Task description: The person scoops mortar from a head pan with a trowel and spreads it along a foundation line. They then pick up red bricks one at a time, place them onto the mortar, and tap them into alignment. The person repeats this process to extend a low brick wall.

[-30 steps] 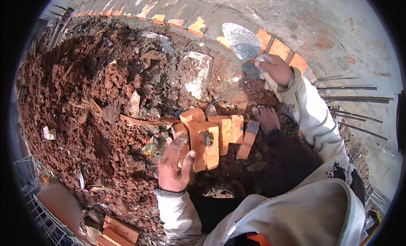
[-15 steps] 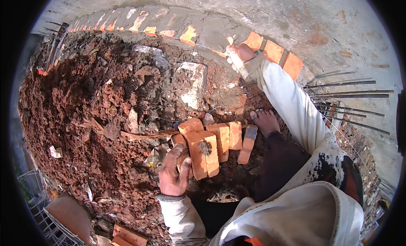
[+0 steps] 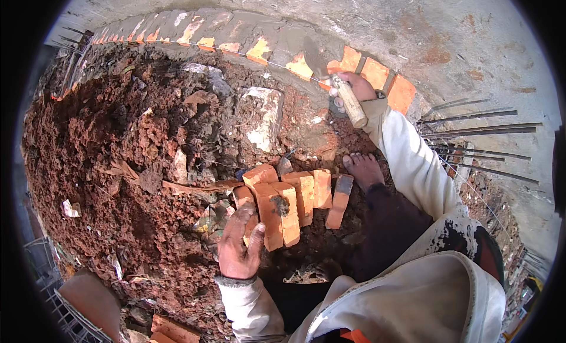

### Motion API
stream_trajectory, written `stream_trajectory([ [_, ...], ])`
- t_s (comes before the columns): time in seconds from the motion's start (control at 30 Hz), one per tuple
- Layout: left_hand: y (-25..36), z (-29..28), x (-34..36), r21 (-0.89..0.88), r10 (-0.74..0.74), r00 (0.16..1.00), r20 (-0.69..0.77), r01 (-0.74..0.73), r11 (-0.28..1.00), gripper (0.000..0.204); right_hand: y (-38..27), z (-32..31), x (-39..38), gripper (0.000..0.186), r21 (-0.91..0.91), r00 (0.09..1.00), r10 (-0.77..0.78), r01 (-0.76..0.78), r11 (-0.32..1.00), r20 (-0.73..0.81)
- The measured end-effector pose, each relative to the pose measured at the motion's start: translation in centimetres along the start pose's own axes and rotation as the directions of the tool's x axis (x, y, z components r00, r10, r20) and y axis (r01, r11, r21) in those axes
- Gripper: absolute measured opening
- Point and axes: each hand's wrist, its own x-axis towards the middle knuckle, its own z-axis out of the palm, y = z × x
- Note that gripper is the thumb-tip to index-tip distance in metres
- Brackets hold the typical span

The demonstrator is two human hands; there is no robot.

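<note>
Left hand: the left hand (image 3: 239,245) rests on the near end of a brick (image 3: 243,197) in the brick pile (image 3: 295,201), fingers laid over it, thumb out to the side. It is touching, not squeezing.
Right hand: the right hand (image 3: 355,86) is wrapped tight around the wooden handle of a trowel (image 3: 330,71).
Trowel: its flat blade lies on the wet grey mortar (image 3: 277,39) on top of the brick wall (image 3: 377,74).
Brick wall: a curved row of orange bricks, far from the body, partly covered in mortar.
Brick pile: loose orange bricks lie side by side on the red dirt (image 3: 106,142), just in front of a bare foot (image 3: 364,168).
Stone: a pale stone (image 3: 264,116) sits in the dirt between the pile and the wall.
Rods: thin metal rods (image 3: 483,122) stick out on the right.
</note>
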Motion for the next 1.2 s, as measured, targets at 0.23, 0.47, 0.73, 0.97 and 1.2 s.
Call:
stream_trajectory([
  [0.23, -0.2, -0.8, -0.6, 0.033, -0.016, 1.0, -0.006, 0.016, 0.999, 0.028, -1.4, 0.6, -5.9, 0.03, -0.636, 0.959, -0.174, -0.008, 0.772, -0.223],
  [0.47, 0.3, -1.7, -0.6, -0.021, -0.06, 0.998, -0.017, 0.06, 0.998, 0.033, -4.2, -2.9, -9.4, 0.035, -0.775, 0.898, -0.429, -0.339, -0.533, -0.098],
  [0.73, 0.4, -1.3, -0.4, 0.002, -0.017, 1.0, -0.009, 0.017, 1.0, 0.033, -6.7, -2.4, -4.3, 0.03, -0.729, 0.874, -0.486, -0.342, -0.593, -0.015],
  [0.97, 0.8, -1.5, -0.7, -0.001, -0.016, 1.0, -0.021, 0.016, 1.0, 0.033, -7.6, 0.3, -2.2, 0.033, -0.79, 0.858, -0.513, -0.333, -0.515, -0.027],
  [1.2, 1.0, -1.5, -0.8, 0.004, -0.023, 1.0, -0.021, 0.023, 1.0, 0.033, -5.9, 0.9, -1.7, 0.033, -0.832, 0.807, -0.586, -0.368, -0.415, -0.065],
])
